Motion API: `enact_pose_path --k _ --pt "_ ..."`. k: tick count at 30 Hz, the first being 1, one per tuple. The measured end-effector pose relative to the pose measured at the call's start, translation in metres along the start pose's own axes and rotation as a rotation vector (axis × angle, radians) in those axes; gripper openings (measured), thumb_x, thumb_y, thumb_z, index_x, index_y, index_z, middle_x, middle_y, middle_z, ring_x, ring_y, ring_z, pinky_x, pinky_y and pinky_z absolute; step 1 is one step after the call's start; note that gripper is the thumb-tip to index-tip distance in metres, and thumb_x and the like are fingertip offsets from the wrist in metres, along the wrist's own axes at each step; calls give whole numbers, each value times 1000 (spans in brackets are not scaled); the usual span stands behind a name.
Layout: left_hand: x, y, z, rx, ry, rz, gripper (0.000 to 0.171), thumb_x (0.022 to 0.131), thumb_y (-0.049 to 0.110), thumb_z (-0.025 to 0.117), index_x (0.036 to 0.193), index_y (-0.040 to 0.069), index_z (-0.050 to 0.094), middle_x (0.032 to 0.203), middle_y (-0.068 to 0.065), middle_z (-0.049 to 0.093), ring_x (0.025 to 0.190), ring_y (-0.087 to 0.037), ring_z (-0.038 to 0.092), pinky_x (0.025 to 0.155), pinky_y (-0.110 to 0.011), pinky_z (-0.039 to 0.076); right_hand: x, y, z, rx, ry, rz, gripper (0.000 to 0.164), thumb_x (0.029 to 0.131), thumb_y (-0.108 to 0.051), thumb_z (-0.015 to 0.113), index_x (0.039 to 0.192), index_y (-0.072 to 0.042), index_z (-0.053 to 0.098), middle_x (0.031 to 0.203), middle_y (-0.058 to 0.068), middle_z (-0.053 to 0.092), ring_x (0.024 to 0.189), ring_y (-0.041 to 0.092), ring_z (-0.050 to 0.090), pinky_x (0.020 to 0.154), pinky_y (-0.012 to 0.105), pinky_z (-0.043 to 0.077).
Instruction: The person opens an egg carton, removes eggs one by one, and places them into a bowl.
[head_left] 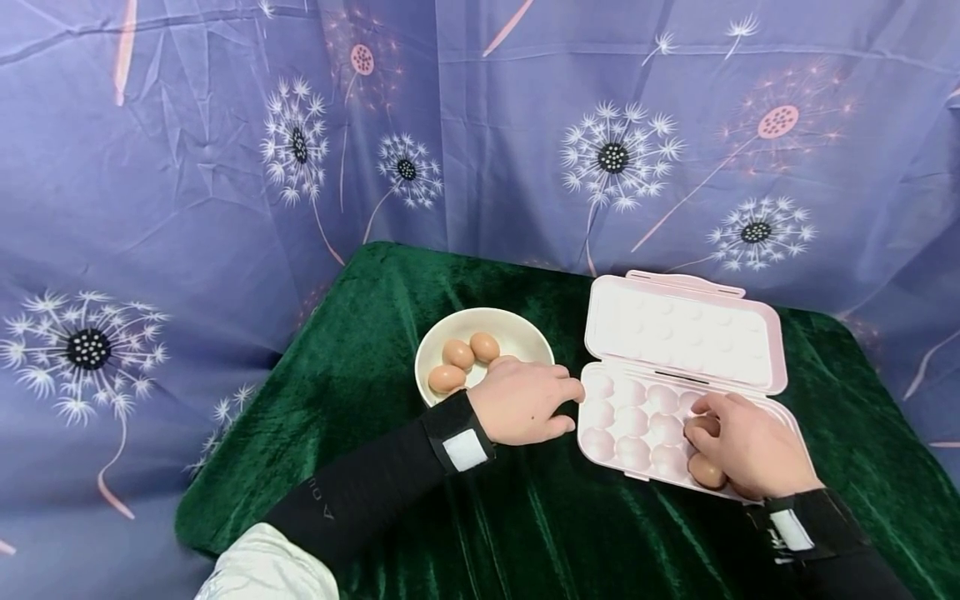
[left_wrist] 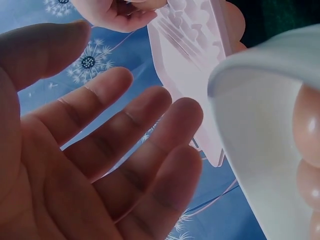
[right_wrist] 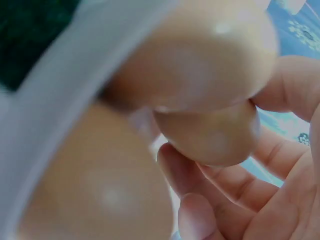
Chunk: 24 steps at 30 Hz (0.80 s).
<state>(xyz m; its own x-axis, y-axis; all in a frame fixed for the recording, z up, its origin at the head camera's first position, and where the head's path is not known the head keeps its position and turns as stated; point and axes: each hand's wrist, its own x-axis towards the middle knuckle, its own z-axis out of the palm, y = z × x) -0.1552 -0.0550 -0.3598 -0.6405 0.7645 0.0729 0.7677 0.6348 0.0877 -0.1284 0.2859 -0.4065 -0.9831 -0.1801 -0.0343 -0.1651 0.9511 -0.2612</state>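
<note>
My right hand [head_left: 753, 446] grips a brown egg [right_wrist: 215, 137] between thumb and fingers, low over the right part of a pink egg carton [head_left: 633, 475]. Another egg [head_left: 706, 472] sits in the carton's near row, partly covered by that hand. In the right wrist view, two eggs [right_wrist: 100, 185] stand large in front of the held one. My left hand [head_left: 522, 404] hovers over the right rim of a cream bowl [head_left: 531, 337], fingers spread loosely with nothing in them. Several brown eggs [head_left: 458, 355] lie in the bowl, one partly hidden behind the left hand.
The carton's lid [head_left: 682, 329] is folded back toward the curtain [head_left: 510, 167]. Rows of bare hollows [head_left: 632, 421] show on the carton's left side. A dark green velvet cloth [head_left: 360, 333] covers the table under the bowl and carton.
</note>
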Motion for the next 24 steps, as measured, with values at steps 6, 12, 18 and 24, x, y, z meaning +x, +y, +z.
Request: enact_pose_path --k 6,12,18,24 --pt "1 -1 1 2 21 3 33 93 41 69 124 31 67 105 12 62 88 -4 60 49 -32 39 -4 -14 -8 229 -35 14 27 99 -41 62 112 -17 65 80 3 62 58 21 55 53 35 44" --pt "1 -1 1 4 74 19 33 92 39 70 123 30 66 104 13 62 86 -5 60 49 -31 41 -5 -32 -15 346 47 -82 23 101 -36 62 117 -19 60 98 2 66 76 21 65 61 29 49" --pt "2 2 0 -5 134 12 38 93 41 70 129 31 63 112 12 63 82 -5 60 46 -29 40 0 -54 -19 419 122 -204 24 100 -20 65 123 -15 59 114 2 66 94 15 63 74 26 51" --pt "2 7 -2 -26 197 13 45 94 46 67 136 34 57 120 14 58 78 -2 57 42 -28 36 5 -80 -20 600 112 -286 32 98 -8 65 129 -11 54 114 7 65 90 12 65 72 26 53"
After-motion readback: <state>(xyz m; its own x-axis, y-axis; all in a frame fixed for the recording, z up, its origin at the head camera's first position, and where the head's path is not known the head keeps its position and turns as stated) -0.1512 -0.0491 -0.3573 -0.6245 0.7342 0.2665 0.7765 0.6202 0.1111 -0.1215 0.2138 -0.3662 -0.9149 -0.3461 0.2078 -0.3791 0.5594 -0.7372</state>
